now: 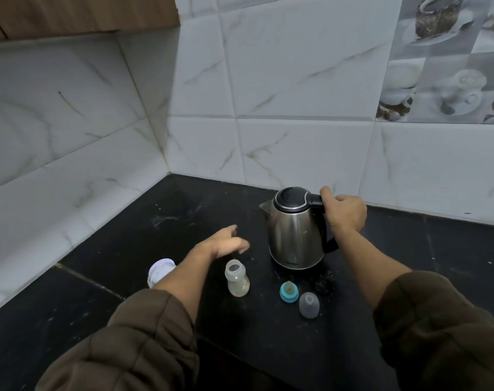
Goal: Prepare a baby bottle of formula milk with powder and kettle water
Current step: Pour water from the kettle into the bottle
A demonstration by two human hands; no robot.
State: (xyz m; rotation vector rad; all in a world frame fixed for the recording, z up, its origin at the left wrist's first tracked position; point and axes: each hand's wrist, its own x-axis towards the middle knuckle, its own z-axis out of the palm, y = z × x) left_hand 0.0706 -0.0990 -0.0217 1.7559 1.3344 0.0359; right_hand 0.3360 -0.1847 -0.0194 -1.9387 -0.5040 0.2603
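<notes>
A steel kettle (293,235) with a black lid stands upright on the black counter (127,235), spout pointing left. My right hand (344,211) is closed around its black handle. The open baby bottle (236,278) stands uncapped just left of the kettle's base. My left hand (230,242) hovers behind the bottle, fingers apart, holding nothing. The teal ring with the teat (289,291) and the clear grey cap (309,305) lie in front of the kettle. A white container (160,270) sits at the left, partly hidden by my left forearm.
White marble-patterned tiled walls (296,108) meet in a corner behind the counter. A wooden cabinet (79,15) hangs at the upper left. The counter's front edge runs below my sleeves.
</notes>
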